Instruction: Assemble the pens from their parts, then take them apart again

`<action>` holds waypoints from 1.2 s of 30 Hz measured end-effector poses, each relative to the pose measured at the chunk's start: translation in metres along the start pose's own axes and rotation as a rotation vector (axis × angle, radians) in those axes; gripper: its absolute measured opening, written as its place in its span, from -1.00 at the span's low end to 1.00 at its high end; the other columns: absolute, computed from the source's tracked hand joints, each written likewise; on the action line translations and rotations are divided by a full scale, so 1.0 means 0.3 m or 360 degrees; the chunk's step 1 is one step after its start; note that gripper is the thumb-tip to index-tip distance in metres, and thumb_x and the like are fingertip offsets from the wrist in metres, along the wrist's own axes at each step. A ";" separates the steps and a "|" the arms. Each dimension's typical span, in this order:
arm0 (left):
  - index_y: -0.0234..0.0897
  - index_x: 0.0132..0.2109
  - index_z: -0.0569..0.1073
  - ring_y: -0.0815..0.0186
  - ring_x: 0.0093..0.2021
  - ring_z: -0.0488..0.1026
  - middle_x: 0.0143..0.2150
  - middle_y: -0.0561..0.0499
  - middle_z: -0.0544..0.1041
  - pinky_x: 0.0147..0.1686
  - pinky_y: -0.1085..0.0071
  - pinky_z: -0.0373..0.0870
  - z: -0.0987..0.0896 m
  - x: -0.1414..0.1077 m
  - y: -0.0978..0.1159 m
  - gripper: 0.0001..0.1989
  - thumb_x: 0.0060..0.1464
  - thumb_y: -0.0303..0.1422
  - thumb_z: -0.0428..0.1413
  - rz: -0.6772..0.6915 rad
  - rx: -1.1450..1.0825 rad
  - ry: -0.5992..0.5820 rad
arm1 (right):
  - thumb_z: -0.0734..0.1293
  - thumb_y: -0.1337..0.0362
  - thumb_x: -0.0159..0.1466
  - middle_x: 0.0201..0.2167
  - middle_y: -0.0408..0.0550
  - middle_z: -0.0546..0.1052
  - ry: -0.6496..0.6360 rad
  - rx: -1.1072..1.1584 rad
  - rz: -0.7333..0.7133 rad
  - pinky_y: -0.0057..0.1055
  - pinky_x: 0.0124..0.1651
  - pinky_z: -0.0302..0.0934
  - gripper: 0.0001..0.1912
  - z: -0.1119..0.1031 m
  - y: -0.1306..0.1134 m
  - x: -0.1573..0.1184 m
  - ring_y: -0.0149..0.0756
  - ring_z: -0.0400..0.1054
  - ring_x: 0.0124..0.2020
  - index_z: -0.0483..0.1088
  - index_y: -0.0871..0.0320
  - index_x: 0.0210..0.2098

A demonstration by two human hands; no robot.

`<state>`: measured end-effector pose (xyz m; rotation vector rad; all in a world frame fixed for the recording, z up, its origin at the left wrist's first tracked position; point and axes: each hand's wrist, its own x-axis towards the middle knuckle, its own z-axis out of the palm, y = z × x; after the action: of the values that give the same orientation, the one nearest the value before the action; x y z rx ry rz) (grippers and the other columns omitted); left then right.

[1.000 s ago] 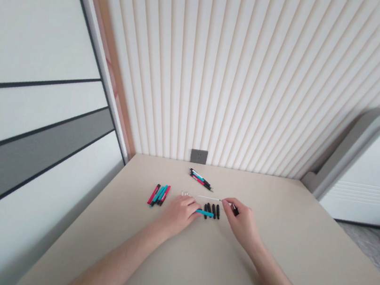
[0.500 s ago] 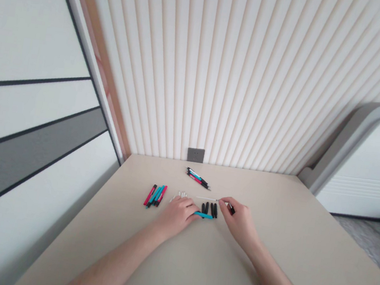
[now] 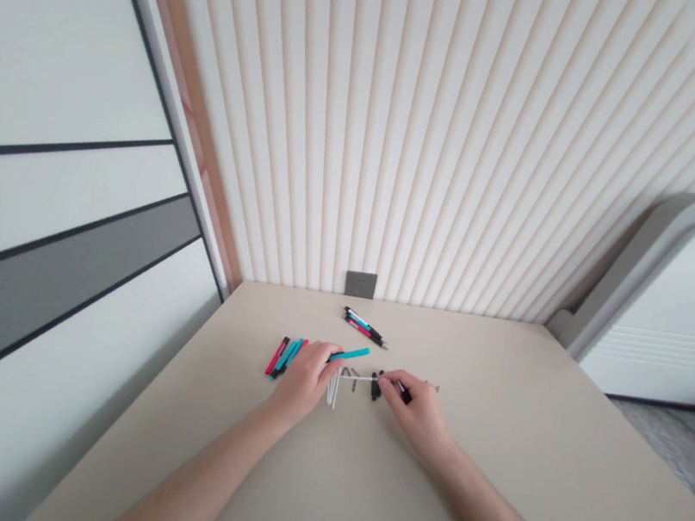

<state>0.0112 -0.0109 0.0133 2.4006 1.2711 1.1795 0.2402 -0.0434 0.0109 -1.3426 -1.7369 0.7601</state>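
My left hand (image 3: 304,380) is closed on a blue pen barrel (image 3: 352,353), which points up and to the right. Beneath and beside its fingers lie several thin white refills (image 3: 332,391). My right hand (image 3: 414,401) pinches a white refill (image 3: 360,377) that reaches left toward my left hand; a black piece (image 3: 406,396) also shows in its grasp. Black grips (image 3: 376,386) lie just left of the right fingertips, partly covered. Small grey springs or tips (image 3: 355,381) rest between the hands.
Red and blue pen barrels (image 3: 284,359) lie left of my left hand. A few whole pens (image 3: 365,327) sit farther back on the beige table (image 3: 471,349). Behind the table's rear edge is a ribbed wall with a dark socket (image 3: 360,284).
My left hand has lifted the blue barrel up and left, uncovering white refills and small grey parts. My right hand has moved left and slightly nearer with the refill, now over the black grips.
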 end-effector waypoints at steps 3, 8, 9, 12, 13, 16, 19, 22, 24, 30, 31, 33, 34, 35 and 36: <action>-0.23 -0.09 0.39 0.24 -0.17 0.46 -0.19 -0.03 0.53 -0.13 0.31 0.37 -0.001 -0.006 0.002 -0.85 0.28 -0.31 -0.01 0.0014 -0.0090 -0.0137 | 0.21 0.02 0.30 -0.52 -0.11 0.48 0.0013 0.0102 0.0009 -0.44 -0.43 0.09 -0.61 0.028 -0.011 -0.001 -0.34 0.22 -0.52 0.51 0.17 -0.32; -0.23 -0.06 0.41 0.26 -0.14 0.48 -0.16 -0.03 0.55 -0.12 0.35 0.38 -0.010 -0.017 0.007 -0.84 0.27 -0.31 0.03 0.0059 -0.0248 -0.0276 | 0.23 0.00 0.28 -0.54 -0.14 0.44 0.0035 0.0235 0.0040 -0.46 -0.46 0.07 -0.61 0.023 -0.015 0.010 -0.36 0.19 -0.53 0.51 0.17 -0.31; -0.24 -0.06 0.41 0.26 -0.15 0.48 -0.17 -0.03 0.55 -0.13 0.36 0.39 -0.013 -0.018 0.006 -0.84 0.27 -0.31 0.03 0.0066 -0.0267 -0.0281 | 0.23 0.00 0.28 -0.55 -0.14 0.44 0.0055 0.0252 0.0049 -0.46 -0.46 0.07 -0.61 0.016 -0.013 0.013 -0.37 0.19 -0.54 0.50 0.18 -0.31; -0.24 -0.07 0.42 0.27 -0.16 0.49 -0.17 -0.04 0.55 -0.16 0.38 0.40 -0.026 -0.016 -0.005 -0.83 0.26 -0.29 0.03 0.0048 -0.0277 -0.0222 | 0.19 -0.01 0.31 -0.55 -0.13 0.44 0.0170 0.0196 0.0082 -0.46 -0.47 0.08 -0.59 -0.011 0.001 0.020 -0.36 0.21 -0.55 0.48 0.19 -0.27; -0.24 -0.07 0.42 0.27 -0.18 0.50 -0.17 -0.04 0.56 -0.17 0.39 0.41 -0.032 -0.014 -0.011 -0.82 0.26 -0.28 0.02 0.0017 -0.0261 -0.0182 | 0.18 0.00 0.32 -0.56 -0.13 0.44 0.0210 0.0114 0.0088 -0.46 -0.47 0.08 -0.59 -0.019 0.007 0.019 -0.35 0.22 -0.55 0.48 0.19 -0.25; -0.23 -0.07 0.42 0.29 -0.28 0.50 -0.23 -0.01 0.56 -0.24 0.41 0.40 -0.052 -0.006 -0.040 -0.81 0.26 -0.26 0.01 -0.0172 -0.0168 -0.0020 | 0.16 0.06 0.34 -0.54 -0.13 0.49 0.0155 -0.0349 0.0042 -0.45 -0.40 0.14 -0.64 -0.022 0.015 0.012 -0.33 0.32 -0.52 0.48 0.13 -0.18; -0.23 -0.09 0.41 0.30 -0.36 0.49 -0.32 0.02 0.55 -0.30 0.43 0.37 -0.067 0.000 -0.071 -0.81 0.26 -0.26 -0.01 -0.0393 -0.0070 0.0107 | 0.14 0.18 0.37 -0.34 -0.09 0.58 -0.0090 -0.0906 -0.0071 -0.45 -0.30 0.18 -0.70 0.013 -0.003 0.007 -0.28 0.45 -0.36 0.49 0.05 -0.17; -0.23 -0.10 0.41 0.28 -0.35 0.50 -0.32 0.00 0.56 -0.33 0.44 0.35 -0.071 0.000 -0.096 -0.80 0.26 -0.25 -0.03 -0.0475 0.0000 0.0144 | 0.09 0.25 0.40 -0.26 -0.04 0.59 -0.0261 -0.1290 -0.0121 -0.44 -0.29 0.19 -0.68 0.065 -0.038 0.019 -0.23 0.49 -0.27 0.47 0.07 -0.21; -0.23 -0.10 0.42 0.27 -0.33 0.51 -0.28 -0.02 0.57 -0.33 0.44 0.35 -0.069 -0.001 -0.105 -0.79 0.26 -0.24 -0.03 -0.0476 0.0034 0.0145 | 0.07 0.27 0.41 -0.29 -0.02 0.59 -0.0331 -0.1419 -0.0134 -0.43 -0.30 0.19 -0.66 0.090 -0.059 0.031 -0.21 0.49 -0.28 0.46 0.10 -0.25; -0.23 -0.09 0.42 0.26 -0.37 0.50 -0.29 -0.04 0.59 -0.37 0.43 0.32 -0.062 -0.006 -0.109 -0.78 0.26 -0.24 -0.03 -0.0482 0.0149 0.0116 | 0.10 0.17 0.41 -0.28 -0.04 0.60 -0.0388 -0.1473 -0.0195 -0.43 -0.29 0.20 -0.68 0.094 -0.079 0.030 -0.21 0.50 -0.26 0.43 0.11 -0.27; -0.24 -0.08 0.42 0.25 -0.37 0.50 -0.30 -0.04 0.59 -0.37 0.42 0.31 -0.060 -0.007 -0.108 -0.78 0.26 -0.24 -0.03 -0.0481 0.0170 0.0108 | 0.12 0.14 0.40 -0.29 -0.05 0.60 -0.0386 -0.1476 -0.0203 -0.43 -0.30 0.20 -0.68 0.093 -0.079 0.026 -0.21 0.50 -0.27 0.43 0.11 -0.28; -0.24 -0.08 0.42 0.25 -0.37 0.50 -0.31 -0.04 0.58 -0.37 0.42 0.31 -0.056 -0.009 -0.106 -0.78 0.27 -0.25 -0.03 -0.0480 0.0199 0.0092 | 0.13 0.10 0.40 -0.30 -0.06 0.60 -0.0376 -0.1488 -0.0214 -0.43 -0.31 0.19 -0.68 0.096 -0.079 0.021 -0.20 0.51 -0.28 0.43 0.12 -0.30; -0.23 -0.08 0.41 0.25 -0.36 0.50 -0.31 -0.04 0.58 -0.37 0.43 0.31 -0.054 -0.010 -0.105 -0.79 0.27 -0.25 -0.03 -0.0479 0.0207 0.0084 | 0.14 0.10 0.40 -0.30 -0.05 0.59 -0.0367 -0.1496 -0.0217 -0.44 -0.31 0.19 -0.67 0.100 -0.078 0.021 -0.20 0.51 -0.28 0.43 0.12 -0.30; -0.23 -0.08 0.41 0.25 -0.36 0.50 -0.30 -0.04 0.58 -0.36 0.43 0.31 -0.051 -0.011 -0.105 -0.79 0.27 -0.26 -0.03 -0.0476 0.0211 0.0077 | 0.14 0.11 0.40 -0.30 -0.04 0.60 -0.0358 -0.1505 -0.0220 -0.44 -0.31 0.19 -0.68 0.106 -0.078 0.022 -0.21 0.51 -0.28 0.43 0.12 -0.30; -0.22 -0.07 0.41 0.25 -0.35 0.51 -0.29 -0.04 0.58 -0.35 0.43 0.31 -0.048 -0.012 -0.104 -0.80 0.27 -0.26 -0.03 -0.0469 0.0212 0.0071 | 0.14 0.13 0.40 -0.30 -0.04 0.60 -0.0346 -0.1514 -0.0222 -0.44 -0.31 0.19 -0.68 0.111 -0.077 0.025 -0.21 0.51 -0.28 0.43 0.13 -0.30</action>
<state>-0.0195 0.0029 0.0059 2.1813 1.6966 1.0978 0.1991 -0.0418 0.0151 -1.7334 -2.4818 -0.0605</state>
